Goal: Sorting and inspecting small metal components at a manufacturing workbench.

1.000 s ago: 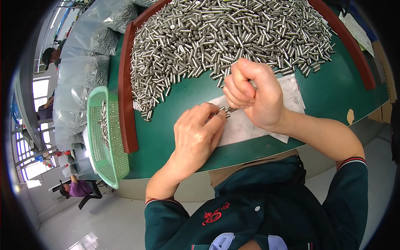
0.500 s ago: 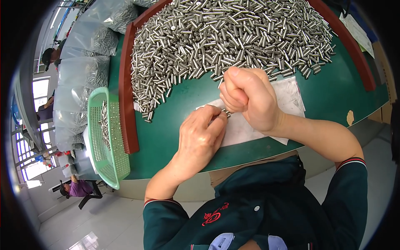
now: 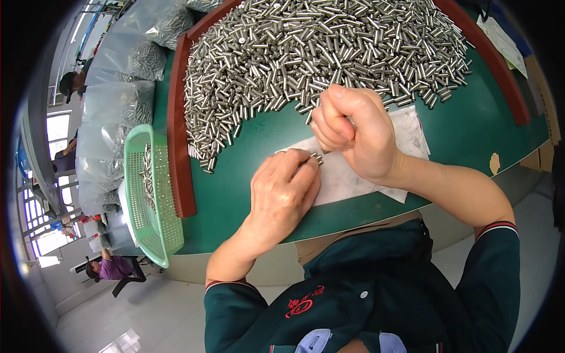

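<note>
Lifted slightly, right hand [image 3: 353, 132] stays fisted; left hand [image 3: 282, 194] fingers press together on shiny steel pins [image 3: 316, 157].

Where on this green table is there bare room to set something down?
Bare green table lies right of the white sheet, below the pin pile; another strip lies between the red rail and the left hand. The pile's area is crowded.

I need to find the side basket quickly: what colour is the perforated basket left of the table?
Light green basket, seen in the head view.
</note>
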A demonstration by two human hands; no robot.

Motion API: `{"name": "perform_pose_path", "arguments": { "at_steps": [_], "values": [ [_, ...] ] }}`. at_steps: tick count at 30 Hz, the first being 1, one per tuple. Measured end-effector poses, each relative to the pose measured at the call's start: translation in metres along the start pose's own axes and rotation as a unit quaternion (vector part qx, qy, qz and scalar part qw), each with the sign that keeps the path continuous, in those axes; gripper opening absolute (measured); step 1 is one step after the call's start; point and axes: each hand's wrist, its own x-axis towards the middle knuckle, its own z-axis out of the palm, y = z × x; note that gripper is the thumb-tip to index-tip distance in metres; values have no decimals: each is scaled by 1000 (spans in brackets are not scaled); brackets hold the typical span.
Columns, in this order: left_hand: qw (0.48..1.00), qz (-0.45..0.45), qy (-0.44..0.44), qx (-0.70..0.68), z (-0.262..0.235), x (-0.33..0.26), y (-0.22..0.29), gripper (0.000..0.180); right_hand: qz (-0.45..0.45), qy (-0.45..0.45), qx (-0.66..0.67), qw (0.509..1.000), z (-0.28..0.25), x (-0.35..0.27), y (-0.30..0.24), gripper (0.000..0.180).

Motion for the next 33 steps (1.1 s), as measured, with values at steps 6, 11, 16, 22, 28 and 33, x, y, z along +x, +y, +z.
{"name": "perform_pose_path", "arguments": {
  "at_steps": [6,11,16,22,28,33],
  "values": [
    [999,-4,31,27,4,3,-4,19,-1,2,-4,1000,1,0,-3,39],
    [997,-9,31,68,6,8,-3,16,8,11,2,1000,2,0,-1,39],
    [989,-28,17,145,2,7,-4,17,4,4,7,1000,0,1,0,40],
    [989,-53,-15,137,1,8,-9,15,-4,8,6,1000,2,1,-2,40],
    [990,-101,72,-69,-5,11,-20,10,7,7,34,999,-1,3,1,40],
    [641,-376,30,-668,-24,7,-38,17,15,17,45,999,0,3,2,40]
  ]
}}
